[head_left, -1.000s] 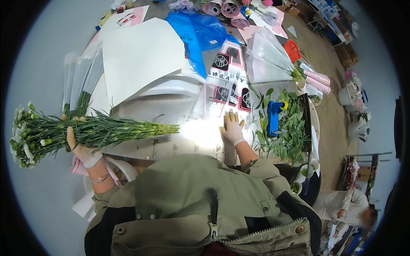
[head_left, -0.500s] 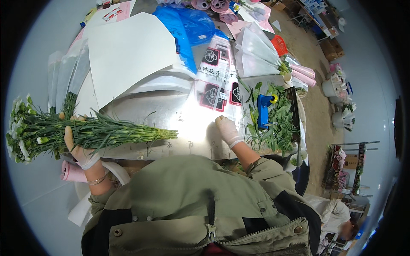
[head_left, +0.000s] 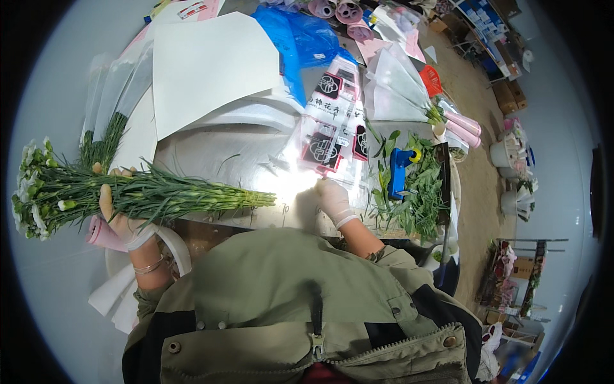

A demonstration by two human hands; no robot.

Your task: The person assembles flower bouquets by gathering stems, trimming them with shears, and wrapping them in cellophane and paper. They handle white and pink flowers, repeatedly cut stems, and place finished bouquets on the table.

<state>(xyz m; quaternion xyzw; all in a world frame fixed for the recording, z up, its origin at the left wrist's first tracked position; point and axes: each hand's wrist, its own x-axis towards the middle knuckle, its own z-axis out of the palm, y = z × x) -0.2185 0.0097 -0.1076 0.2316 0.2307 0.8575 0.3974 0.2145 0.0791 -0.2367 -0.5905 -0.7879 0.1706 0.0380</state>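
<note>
Clamping my left grip (head_left: 125,222) around a bunch of white flowers (head_left: 169,192); blooms (head_left: 31,189) are pointing left of it, stems (head_left: 236,196) are stretching right over the table (head_left: 198,150). My right grip (head_left: 334,201) is hovering or resting by the near end of the clear printed sleeves (head_left: 327,144), fingers curling together; cannot tell whether they are pinching any. Blue tape dispenser (head_left: 399,174) is lying right of that grip, among loose green leaves (head_left: 419,208).

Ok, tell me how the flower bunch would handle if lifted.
The bunch likely stays fairly stiff: its many stems lie packed together. Its white blooms may bruise easily, being open and unwrapped. The long stem end could swing, since the left hand grips nearer the blooms.
</note>
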